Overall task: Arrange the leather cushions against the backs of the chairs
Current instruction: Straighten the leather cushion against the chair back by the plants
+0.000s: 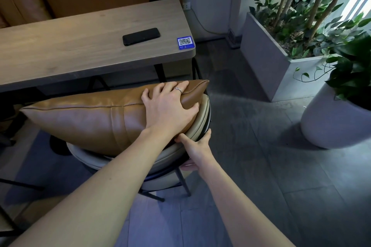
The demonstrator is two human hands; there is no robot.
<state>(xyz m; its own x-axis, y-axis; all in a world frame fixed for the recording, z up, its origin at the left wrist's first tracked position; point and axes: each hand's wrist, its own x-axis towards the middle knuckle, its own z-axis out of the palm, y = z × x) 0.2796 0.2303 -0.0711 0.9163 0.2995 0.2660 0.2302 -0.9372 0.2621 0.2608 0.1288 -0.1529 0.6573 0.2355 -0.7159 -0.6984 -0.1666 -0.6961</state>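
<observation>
cushion (pixel 84 124): soft, slick leather, grab the seam edge | left hand (pixel 167 108) fingers clamped on its corner | right hand (pixel 197 143) gripping the chair back (pixel 197 118)

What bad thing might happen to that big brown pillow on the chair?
1. The leather cushion sticks out well past the chair back on the left side, and only the left hand presses its right end, so it might tip or slide off.
2. The right hand grips the chair's rim; if the chair gets pulled, the cushion could shift.
3. The wooden table stands close behind, so a sliding cushion might drop underneath it.
</observation>
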